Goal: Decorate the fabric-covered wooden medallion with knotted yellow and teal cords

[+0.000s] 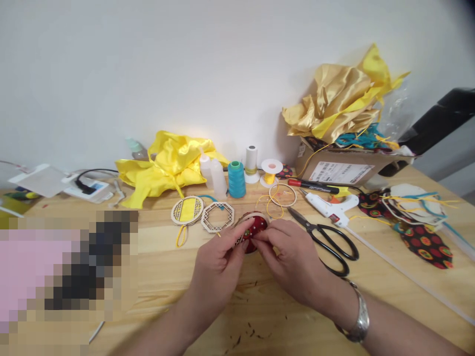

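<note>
The left hand closes thumb and forefinger on the left rim of a small fabric-covered frame, a round wooden piece faced with red patterned cloth. The right hand, with a wristwatch on its wrist, pinches the right rim with its fingertips. The frame is held tilted at the middle of the desk; whether its lower edge touches the wood I cannot tell. It looks light. The thin cut wood would probably snap if flexed and the cloth is soft and may slide, so the solid outer rim seems the safer hold. Black scissors lie just beside the right hand, with a white glue gun beyond them. An octagonal wooden frame and a yellow-backed round frame lie near the left hand. Bare desk opens toward the person, while a teal thread spool and yellow satin crowd the wall side.
</note>
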{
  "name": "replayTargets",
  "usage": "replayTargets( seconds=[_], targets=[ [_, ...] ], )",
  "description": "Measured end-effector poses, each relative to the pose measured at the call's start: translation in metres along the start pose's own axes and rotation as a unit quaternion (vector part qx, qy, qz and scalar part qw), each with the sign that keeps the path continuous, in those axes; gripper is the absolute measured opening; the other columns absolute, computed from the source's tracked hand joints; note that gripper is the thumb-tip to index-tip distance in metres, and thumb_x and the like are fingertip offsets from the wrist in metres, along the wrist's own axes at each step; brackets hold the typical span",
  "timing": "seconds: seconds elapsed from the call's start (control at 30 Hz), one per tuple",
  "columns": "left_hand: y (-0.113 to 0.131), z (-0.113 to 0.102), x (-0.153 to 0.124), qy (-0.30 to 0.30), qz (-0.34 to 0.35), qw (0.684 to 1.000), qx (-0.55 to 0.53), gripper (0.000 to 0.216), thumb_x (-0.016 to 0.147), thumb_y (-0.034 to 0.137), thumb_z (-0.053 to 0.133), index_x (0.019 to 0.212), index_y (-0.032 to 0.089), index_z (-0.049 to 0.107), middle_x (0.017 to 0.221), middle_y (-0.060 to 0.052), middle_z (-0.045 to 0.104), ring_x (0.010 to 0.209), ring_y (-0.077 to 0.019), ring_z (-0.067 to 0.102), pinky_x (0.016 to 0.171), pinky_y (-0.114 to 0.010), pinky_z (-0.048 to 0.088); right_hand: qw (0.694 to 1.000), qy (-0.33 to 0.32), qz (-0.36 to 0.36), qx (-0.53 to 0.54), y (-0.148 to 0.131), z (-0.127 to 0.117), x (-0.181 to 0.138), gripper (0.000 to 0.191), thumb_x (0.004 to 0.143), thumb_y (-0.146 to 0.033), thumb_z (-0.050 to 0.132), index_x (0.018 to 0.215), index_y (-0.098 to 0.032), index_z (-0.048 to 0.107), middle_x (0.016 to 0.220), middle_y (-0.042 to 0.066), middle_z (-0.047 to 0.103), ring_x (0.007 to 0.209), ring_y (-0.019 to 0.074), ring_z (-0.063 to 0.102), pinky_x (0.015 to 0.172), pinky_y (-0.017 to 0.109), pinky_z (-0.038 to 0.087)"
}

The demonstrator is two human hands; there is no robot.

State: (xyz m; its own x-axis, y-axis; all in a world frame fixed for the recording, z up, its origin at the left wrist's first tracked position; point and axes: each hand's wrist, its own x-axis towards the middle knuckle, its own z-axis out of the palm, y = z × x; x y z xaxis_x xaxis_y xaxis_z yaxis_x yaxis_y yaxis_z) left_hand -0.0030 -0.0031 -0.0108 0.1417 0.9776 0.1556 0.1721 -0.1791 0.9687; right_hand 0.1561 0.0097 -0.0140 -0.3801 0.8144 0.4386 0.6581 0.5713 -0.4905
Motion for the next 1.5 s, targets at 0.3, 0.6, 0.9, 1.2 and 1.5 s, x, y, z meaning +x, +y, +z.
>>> replayTargets(
  seconds=[0.3,0.6,0.9,1.2,1.5],
  targets=[
    [0.000,0.001,-0.002,0.013,0.024,0.998,0.052,0.038,0.084,0.015,0.052,0.115,0.035,0.062,0.122,0.005,0.063,0.114,-0.0173,0.055,0.102,-0.030,0.039,0.996,0.005,-0.029,-0.079,-0.004,0.002,0.000,0.013,0.085,-0.016,0.050,0.077,-0.015,0.060,0.076,0.005,0.061,0.070,0.0176,0.052,0.063,0.031,0.037],
    [-0.002,-0.009,0.011,0.081,-0.144,0.980,-0.110,0.040,0.075,0.025,0.067,0.114,0.028,0.064,0.112,0.000,0.069,0.094,-0.0185,0.066,0.080,-0.027,0.054,0.967,-0.189,-0.088,0.146,-0.017,-0.028,0.002,0.013,0.082,-0.018,0.057,0.069,-0.018,0.057,0.065,-0.003,0.060,0.061,0.0088,0.051,0.058,0.021,0.038],
    [-0.002,-0.011,0.014,0.094,-0.188,0.959,-0.189,0.053,0.068,0.027,0.073,0.119,0.023,0.061,0.106,-0.005,0.071,0.086,-0.0195,0.067,0.072,-0.030,0.056,0.907,-0.330,-0.164,0.204,-0.024,-0.028,-0.001,0.025,0.083,-0.006,0.051,0.093,-0.023,0.066,0.090,-0.002,0.067,0.078,0.0081,0.059,0.065,0.017,0.043],
    [0.001,-0.005,0.011,0.049,-0.173,0.966,-0.184,0.043,0.073,0.024,0.068,0.116,0.022,0.063,0.108,-0.005,0.071,0.087,-0.0195,0.068,0.075,-0.028,0.056,0.999,0.017,-0.046,0.006,-0.007,-0.011,-0.001,0.014,0.088,-0.017,0.050,0.087,-0.018,0.064,0.084,0.004,0.063,0.078,0.0169,0.051,0.069,0.031,0.040],
    [0.001,0.000,0.007,0.020,-0.153,0.974,-0.168,0.041,0.073,0.023,0.067,0.114,0.023,0.064,0.113,-0.005,0.068,0.094,-0.0233,0.066,0.085,-0.037,0.054,0.995,0.006,-0.068,-0.076,-0.001,-0.005,-0.002,0.013,0.086,-0.012,0.050,0.090,-0.016,0.062,0.085,0.006,0.060,0.076,0.0186,0.044,0.069,0.034,0.039]
  ],
)
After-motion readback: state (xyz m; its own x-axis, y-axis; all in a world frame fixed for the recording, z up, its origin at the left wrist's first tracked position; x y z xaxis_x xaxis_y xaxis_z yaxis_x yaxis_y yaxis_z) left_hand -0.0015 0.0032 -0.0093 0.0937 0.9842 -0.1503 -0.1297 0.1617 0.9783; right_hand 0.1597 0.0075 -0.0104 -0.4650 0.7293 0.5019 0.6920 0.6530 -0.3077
